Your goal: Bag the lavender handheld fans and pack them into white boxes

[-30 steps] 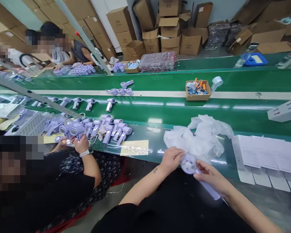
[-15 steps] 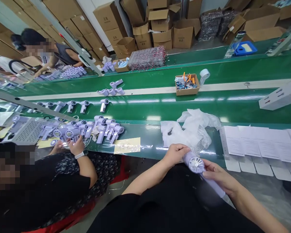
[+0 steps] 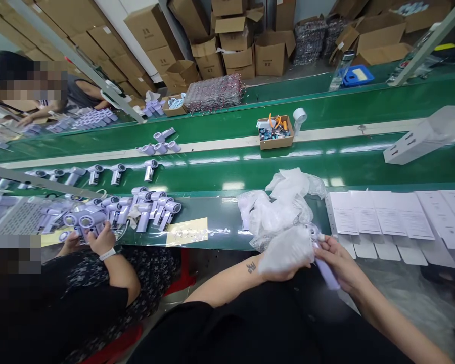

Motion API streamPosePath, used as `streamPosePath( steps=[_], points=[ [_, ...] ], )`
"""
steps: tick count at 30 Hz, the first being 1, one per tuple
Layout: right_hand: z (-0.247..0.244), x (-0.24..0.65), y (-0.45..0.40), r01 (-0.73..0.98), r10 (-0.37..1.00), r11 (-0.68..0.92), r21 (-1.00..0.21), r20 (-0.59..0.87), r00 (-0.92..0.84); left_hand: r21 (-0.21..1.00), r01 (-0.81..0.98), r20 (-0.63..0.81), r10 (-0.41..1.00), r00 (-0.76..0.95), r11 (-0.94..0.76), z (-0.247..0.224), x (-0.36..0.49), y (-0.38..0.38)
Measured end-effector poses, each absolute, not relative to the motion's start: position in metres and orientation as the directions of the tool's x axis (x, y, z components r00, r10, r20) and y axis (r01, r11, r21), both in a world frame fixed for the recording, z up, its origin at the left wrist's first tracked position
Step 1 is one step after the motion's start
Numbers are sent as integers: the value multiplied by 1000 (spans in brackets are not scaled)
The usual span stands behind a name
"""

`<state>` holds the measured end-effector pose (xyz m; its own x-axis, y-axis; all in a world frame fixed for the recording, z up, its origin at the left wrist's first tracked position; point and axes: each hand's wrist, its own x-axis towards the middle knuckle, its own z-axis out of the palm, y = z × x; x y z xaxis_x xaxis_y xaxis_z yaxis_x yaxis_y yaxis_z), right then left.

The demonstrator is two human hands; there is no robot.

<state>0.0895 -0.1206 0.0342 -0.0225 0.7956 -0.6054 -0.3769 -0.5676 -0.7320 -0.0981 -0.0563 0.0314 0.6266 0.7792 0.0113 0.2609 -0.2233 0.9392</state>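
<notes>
Here's the purple fan (image 3: 327, 272), just in front of the person's body, its handle slanting down between the right thumb and fingers, its round head up beside the left hand. The right hand (image 3: 339, 259) is pinching it near the top of the handle. A cloudy plastic bag (image 3: 286, 248) lies over the left hand (image 3: 282, 274), hiding most of its fingers, so I can't tell how they're set. The step in hand looks like bringing bag and fan head together; the next move seems to call for a steady right grip and the bag's mouth held wide. What's different: half a second ago the left hand was bare against the fan head, blades showing; now plastic covers that hand. Beyond the hands sits a heap of clear bags (image 3: 288, 194), with white cartons (image 3: 382, 217) past the right hand and a yellow note (image 3: 187, 232) off to the left.
</notes>
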Motion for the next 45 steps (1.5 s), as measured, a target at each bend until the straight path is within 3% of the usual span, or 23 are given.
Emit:
streamPosePath(
  steps=[3, 5, 9, 12, 14, 17, 19, 22, 27, 30, 32, 33, 35, 37, 39, 41, 43, 45],
  points=[
    [37, 110, -131, -382, 813, -574, -724, -558, -164, 983, 185, -62, 924, 378, -10, 27, -97, -38],
    [38, 118, -138, -375, 807, -591, -714, -529, -264, 980, 127, -183, 939, 290, 152, 28, -93, -26],
    [38, 112, -139, -410, 815, -579, -705, -484, -319, 929, 11, -325, 802, 501, 370, 34, -78, -21],
    [41, 102, -133, -382, 824, -562, -734, -455, -338, 892, -11, -377, 756, 536, 452, 36, -73, -31],
    [44, 98, -132, -337, 838, -539, -772, -453, -303, 941, 24, -305, 813, 496, 339, 35, -75, -37],
    [47, 96, -134, -227, 864, -503, -834, -473, -173, 969, 195, 48, 888, 458, -152, 33, -80, -45],
    [47, 95, -136, -123, 875, -485, -866, -477, -87, 828, 301, 306, 832, 463, -473, 33, -82, -48],
    [45, 91, -140, -20, 881, -473, -881, -473, -23, 583, 352, 535, 672, 512, -733, 36, -79, -50],
    [42, 90, -146, -195, 859, -497, -845, -512, 30, 205, 210, 626, 293, 723, -956, 49, -70, -47],
    [41, 91, -148, -364, 825, -509, -780, -562, 50, 85, 35, 573, 77, 816, -996, 46, -75, -50],
    [39, 91, -148, -417, 799, -521, -744, -597, 66, 116, 29, 543, 88, 835, -993, 37, -82, -55],
    [38, 91, -147, -431, 779, -529, -731, -620, 94, 172, 95, 520, 172, 837, -980, 33, -84, -57],
    [35, 89, -145, -456, 721, -535, -712, -666, 193, 342, 270, 425, 404, 810, -900, 26, -83, -62],
    [33, 88, -144, -502, 677, -481, -719, -668, 309, 548, 328, 270, 534, 802, -770, 25, -74, -64],
    [33, 89, -144, -538, 666, -454, -710, -672, 324, 780, 322, 89, 605, 791, -537, 28, -59, -61],
    [35, 94, -149, -541, 680, -510, -669, -698, 223, 926, 341, -129, 711, 691, -164, 34, -44, -54],
    [37, 101, -156, -478, 682, -607, -635, -725, 97, 937, 306, -322, 748, 581, 166, 40, -36, -49],
    [40, 111, -166, -395, 709, -637, -662, -705, 38, 911, 241, -411, 676, 611, 336, 45, -33, -48]
  ],
)
